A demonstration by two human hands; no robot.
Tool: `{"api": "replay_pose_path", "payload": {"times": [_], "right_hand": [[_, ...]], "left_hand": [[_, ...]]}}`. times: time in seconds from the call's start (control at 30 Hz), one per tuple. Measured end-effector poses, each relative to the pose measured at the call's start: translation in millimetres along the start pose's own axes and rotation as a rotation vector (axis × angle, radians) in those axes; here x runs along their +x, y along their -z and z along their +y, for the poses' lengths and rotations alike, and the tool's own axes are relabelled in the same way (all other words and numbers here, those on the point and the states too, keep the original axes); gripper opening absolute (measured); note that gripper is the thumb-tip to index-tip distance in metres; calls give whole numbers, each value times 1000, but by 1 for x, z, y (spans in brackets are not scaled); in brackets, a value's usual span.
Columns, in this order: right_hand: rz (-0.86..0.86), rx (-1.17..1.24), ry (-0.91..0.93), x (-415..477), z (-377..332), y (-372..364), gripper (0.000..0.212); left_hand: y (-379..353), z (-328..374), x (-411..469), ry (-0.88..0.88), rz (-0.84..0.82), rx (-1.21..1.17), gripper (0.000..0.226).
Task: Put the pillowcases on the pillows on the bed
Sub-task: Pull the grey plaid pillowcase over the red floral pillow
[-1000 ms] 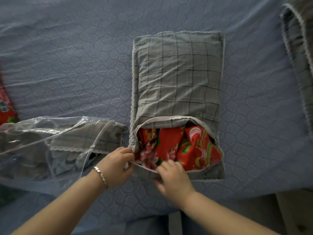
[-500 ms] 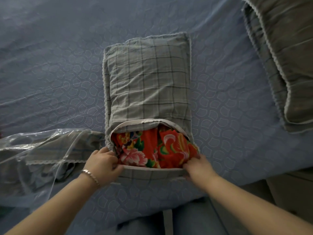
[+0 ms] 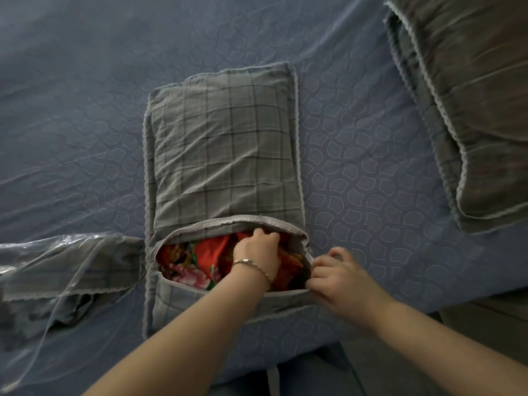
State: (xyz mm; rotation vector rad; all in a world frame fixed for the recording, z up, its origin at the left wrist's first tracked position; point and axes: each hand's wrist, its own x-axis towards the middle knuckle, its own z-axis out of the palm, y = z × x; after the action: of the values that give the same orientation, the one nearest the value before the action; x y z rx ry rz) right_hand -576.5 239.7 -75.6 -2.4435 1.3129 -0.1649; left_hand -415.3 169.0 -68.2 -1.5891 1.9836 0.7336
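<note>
A grey checked pillowcase (image 3: 223,150) lies lengthwise on the blue bed sheet (image 3: 371,172), its open end towards me. Inside the opening shows the red flowered pillow (image 3: 194,261). My left hand (image 3: 257,254), with a bracelet at the wrist, reaches into the opening and grips the upper hem of the case near its middle. My right hand (image 3: 334,275) pinches the right corner of the opening at the lower hem.
A clear plastic bag (image 3: 57,278) with folded grey cloth inside lies at the left. Another grey lace-edged pillow (image 3: 471,104) lies at the upper right. The bed's near edge runs below my arms, with floor at the lower right.
My left hand left the left corner of the opening and moved right, into the opening, up to the upper hem. My right hand stayed at the right corner. The view shifted left.
</note>
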Motion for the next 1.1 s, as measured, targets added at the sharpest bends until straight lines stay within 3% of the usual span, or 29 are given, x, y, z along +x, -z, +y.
{"api": "replay_pose_path", "payload": {"times": [0.07, 0.13, 0.2, 0.27, 0.33, 0.47, 0.5, 0.67, 0.77, 0.87, 0.93, 1.0, 1.03, 1.1], "right_hand": [[-22, 24, -6, 0, 7, -1, 27], [-80, 44, 40, -1, 9, -3, 16], [-135, 52, 89, -4, 7, -8, 20], [-137, 99, 66, -8, 3, -9, 28], [-97, 151, 16, -8, 5, -7, 29], [-75, 176, -14, -7, 8, -8, 29], [-77, 178, -17, -7, 7, -9, 30], [-94, 193, -60, -5, 8, -10, 30], [-98, 202, -79, -4, 9, -12, 29], [-84, 203, -97, -1, 10, -13, 30], [-83, 193, -110, -2, 13, -14, 30], [-83, 182, -111, -4, 16, -15, 30], [-75, 183, -110, -5, 18, -16, 30], [-57, 188, -91, -7, 21, -18, 29]], "left_hand": [[-2, 1, -5, -210, -13, -197, 26], [-8, 4, -19, -456, -164, -308, 24], [-14, 4, -14, -405, -368, -182, 25], [-22, 2, -1, -258, -394, 146, 34], [-22, 11, 3, -167, -274, 207, 38], [-24, 18, 5, -157, 398, -112, 34], [-23, 19, 7, -148, 449, -128, 32], [-26, 24, 36, 151, -61, -154, 49], [-24, 29, 53, 271, -127, -239, 37], [-25, 29, 57, 324, -120, -554, 32], [-25, 26, 49, 230, -140, -669, 32], [-27, 19, 34, 20, -169, -653, 36], [-30, 16, 26, -110, -162, -561, 38], [-31, 10, 7, -352, 83, -233, 32]]}}
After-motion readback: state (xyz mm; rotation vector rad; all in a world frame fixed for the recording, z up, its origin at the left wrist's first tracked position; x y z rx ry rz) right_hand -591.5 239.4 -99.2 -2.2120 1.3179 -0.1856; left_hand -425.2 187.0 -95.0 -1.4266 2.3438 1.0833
